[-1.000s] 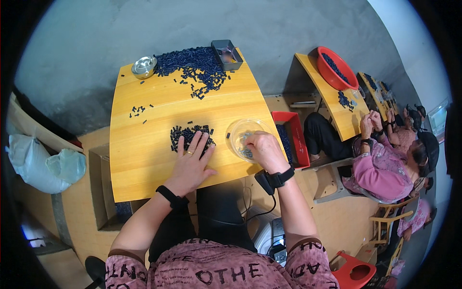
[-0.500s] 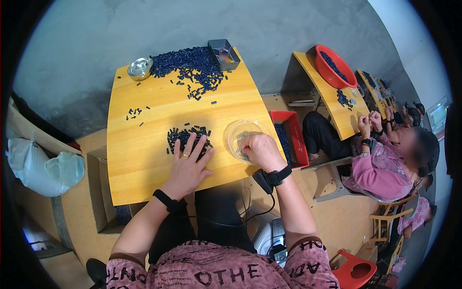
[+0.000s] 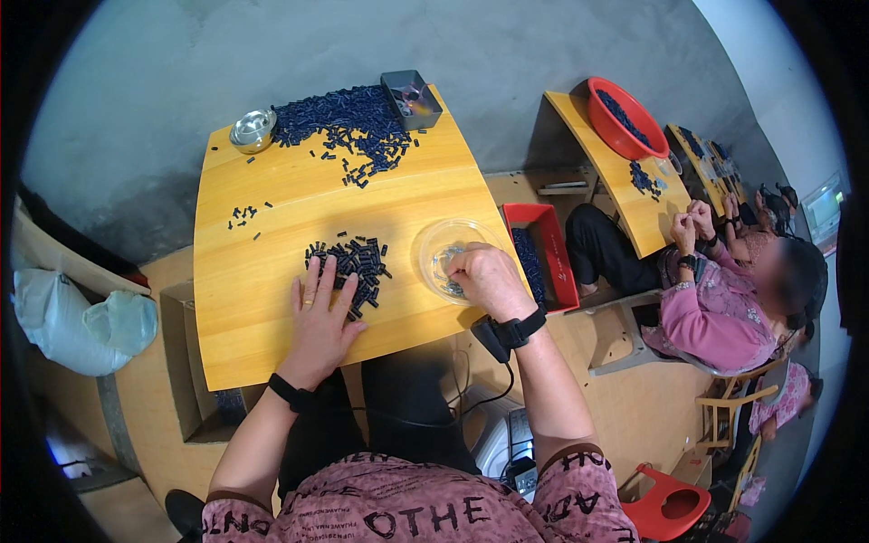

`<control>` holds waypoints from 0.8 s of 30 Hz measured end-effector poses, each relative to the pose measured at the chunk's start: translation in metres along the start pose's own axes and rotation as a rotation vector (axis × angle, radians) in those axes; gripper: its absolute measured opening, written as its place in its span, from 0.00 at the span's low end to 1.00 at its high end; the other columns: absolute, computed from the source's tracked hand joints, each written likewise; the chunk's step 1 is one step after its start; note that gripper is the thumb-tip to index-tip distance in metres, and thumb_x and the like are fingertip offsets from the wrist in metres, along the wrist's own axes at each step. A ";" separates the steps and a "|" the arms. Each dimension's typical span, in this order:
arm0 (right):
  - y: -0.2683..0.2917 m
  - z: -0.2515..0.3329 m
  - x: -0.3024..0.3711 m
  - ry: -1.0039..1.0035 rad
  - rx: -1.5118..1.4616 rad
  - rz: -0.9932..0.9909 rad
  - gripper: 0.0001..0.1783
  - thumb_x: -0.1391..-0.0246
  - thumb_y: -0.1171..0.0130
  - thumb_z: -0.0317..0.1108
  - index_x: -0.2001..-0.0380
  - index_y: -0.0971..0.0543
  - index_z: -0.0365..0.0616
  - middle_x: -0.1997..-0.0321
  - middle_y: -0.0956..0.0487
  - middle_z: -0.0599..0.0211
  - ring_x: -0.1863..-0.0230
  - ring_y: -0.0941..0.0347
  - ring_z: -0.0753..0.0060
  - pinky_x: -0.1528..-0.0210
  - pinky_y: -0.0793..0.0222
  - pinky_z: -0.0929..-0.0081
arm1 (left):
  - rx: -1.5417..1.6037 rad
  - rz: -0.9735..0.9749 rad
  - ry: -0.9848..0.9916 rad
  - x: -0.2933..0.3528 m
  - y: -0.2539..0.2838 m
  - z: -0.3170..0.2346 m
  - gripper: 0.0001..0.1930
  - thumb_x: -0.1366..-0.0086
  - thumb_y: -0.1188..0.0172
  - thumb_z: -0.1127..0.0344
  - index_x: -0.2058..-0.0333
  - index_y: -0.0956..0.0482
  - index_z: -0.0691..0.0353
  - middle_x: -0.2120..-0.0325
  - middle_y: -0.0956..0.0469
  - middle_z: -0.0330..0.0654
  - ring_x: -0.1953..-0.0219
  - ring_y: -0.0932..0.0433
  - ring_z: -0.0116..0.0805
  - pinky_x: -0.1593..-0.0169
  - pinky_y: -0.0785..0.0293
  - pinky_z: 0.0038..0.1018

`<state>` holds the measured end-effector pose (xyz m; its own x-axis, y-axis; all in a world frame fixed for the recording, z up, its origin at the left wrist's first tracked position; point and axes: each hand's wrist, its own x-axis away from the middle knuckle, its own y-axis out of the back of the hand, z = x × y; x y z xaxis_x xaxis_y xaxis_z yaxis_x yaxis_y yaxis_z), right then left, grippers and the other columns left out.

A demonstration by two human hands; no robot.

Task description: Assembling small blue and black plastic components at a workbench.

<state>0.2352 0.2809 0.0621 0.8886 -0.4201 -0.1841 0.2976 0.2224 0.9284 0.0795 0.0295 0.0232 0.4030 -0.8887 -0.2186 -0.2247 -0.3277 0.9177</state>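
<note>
With its fingers spread, my left hand (image 3: 315,328) lies at the left and near side of a small pile of short dark tube-like pieces (image 3: 366,269). Its fingertips touch the pile's edge. To the right, my right hand (image 3: 494,279) reaches into a clear round plastic bowl (image 3: 424,264). Small silvery pieces (image 3: 446,262) lie in that bowl. The right thumb and fingers are pinched together there; what they hold, if anything, is too small to tell. Both hands are over the yellow wooden table (image 3: 244,326).
At the table's far side are a large heap of dark pieces (image 3: 335,113), metal bowls (image 3: 253,131) and a grey tray (image 3: 411,100). A few pieces (image 3: 244,215) lie at left. A red box (image 3: 563,271) stands beside the table. A co-worker (image 3: 715,312) sits at right.
My left hand has slid left and toward me, off the pile, uncovering more dark pieces. My right hand stays in the clear bowl. The whole view has shifted slightly.
</note>
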 end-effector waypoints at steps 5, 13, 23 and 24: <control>-0.009 0.004 -0.002 0.016 -0.093 -0.004 0.04 0.61 0.39 0.24 0.79 0.16 0.45 0.71 0.20 0.56 0.66 0.22 0.51 0.62 0.25 0.59 | 0.053 -0.050 0.044 0.011 0.007 0.004 0.34 0.42 0.35 0.63 0.36 0.35 0.58 0.30 0.49 0.54 0.27 0.55 0.57 0.29 0.57 0.51; -0.015 0.006 -0.016 0.087 0.081 0.089 0.03 0.62 0.39 0.30 0.82 0.17 0.44 0.76 0.20 0.50 0.70 0.21 0.47 0.63 0.25 0.55 | 0.142 -0.351 0.143 0.029 0.015 0.019 0.23 0.45 0.39 0.77 0.47 0.25 0.63 0.43 0.30 0.52 0.37 0.36 0.54 0.36 0.42 0.42; 0.008 0.022 -0.015 -0.013 0.029 -0.019 0.06 0.55 0.41 0.32 0.76 0.22 0.40 0.74 0.21 0.49 0.70 0.23 0.44 0.63 0.26 0.54 | 0.264 -0.418 0.120 0.023 0.005 -0.007 0.10 0.50 0.35 0.75 0.67 0.20 0.61 0.67 0.26 0.43 0.59 0.29 0.45 0.55 0.35 0.37; 0.012 0.025 -0.013 -0.024 -0.015 -0.057 0.05 0.55 0.41 0.30 0.75 0.22 0.40 0.74 0.21 0.48 0.69 0.23 0.44 0.63 0.26 0.54 | 0.261 -0.413 0.125 0.023 0.002 -0.008 0.10 0.49 0.34 0.74 0.66 0.20 0.60 0.66 0.25 0.42 0.59 0.29 0.45 0.55 0.36 0.37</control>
<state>0.2189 0.2671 0.0835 0.8613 -0.4538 -0.2287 0.3530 0.2107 0.9116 0.0956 0.0113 0.0227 0.6048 -0.6277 -0.4902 -0.2314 -0.7274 0.6460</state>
